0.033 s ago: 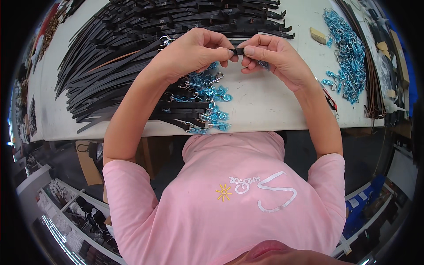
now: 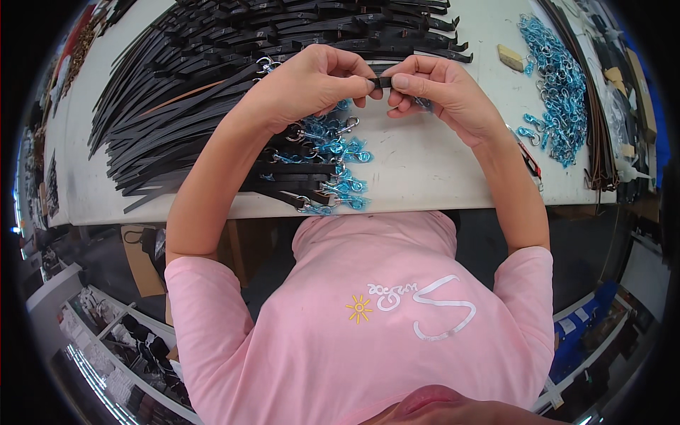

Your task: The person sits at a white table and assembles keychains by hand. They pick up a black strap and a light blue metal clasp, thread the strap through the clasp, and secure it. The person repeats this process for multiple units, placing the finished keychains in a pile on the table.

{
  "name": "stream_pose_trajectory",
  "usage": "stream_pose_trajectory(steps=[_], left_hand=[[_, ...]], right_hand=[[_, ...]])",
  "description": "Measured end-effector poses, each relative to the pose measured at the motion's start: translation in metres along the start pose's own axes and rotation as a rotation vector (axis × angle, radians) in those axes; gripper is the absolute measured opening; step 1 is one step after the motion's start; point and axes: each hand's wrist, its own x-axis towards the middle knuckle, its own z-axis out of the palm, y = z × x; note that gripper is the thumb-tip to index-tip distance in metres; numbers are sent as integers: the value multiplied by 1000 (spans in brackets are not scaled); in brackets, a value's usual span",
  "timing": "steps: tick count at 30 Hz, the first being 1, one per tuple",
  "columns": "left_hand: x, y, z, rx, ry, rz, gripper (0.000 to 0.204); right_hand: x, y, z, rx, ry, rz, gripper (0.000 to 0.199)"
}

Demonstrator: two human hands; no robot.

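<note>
Both hands, left hand (image 2: 312, 81) and right hand (image 2: 439, 92), pinch a thin black strap (image 2: 381, 81) by its end above the bench (image 2: 425, 170); it looks light, limp, easiest gripped near that end.

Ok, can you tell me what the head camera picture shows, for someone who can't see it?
Seen from above, a person in a pink shirt holds a short black strap between the left hand and right hand over a white table. A big pile of black straps lies to the left, strapped clips in blue wrap sit near the table edge, and blue-wrapped clips are heaped on the right.
</note>
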Motion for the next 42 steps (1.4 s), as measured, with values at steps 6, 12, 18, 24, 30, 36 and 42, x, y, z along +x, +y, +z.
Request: stream_pose_trajectory(steps=[6,12,18,24,30,36,42], left_hand=[[0,0,-2,-35,-13,7,24],[-1,-1,-2,-78,-23,7,23],[1,-3,-1,-40,-22,27,23],[-2,-2,-5,-84,-56,9,24],[-16,-11,16,368,268,376,24],[-32,-6,35,516,478,476,19],[-26,-17,38,510,513,528,21]], right_hand=[[0,0,1,4,15,-11,23],[0,0,1,3,18,-5,23],[0,1,0,-15,12,-2,23],[0,1,0,-22,26,-9,24],[-2,-3,0,-70,-1,-4,26],[-10,-11,8,-191,-26,27,26],[-8,-7,7,-181,-28,49,25]])
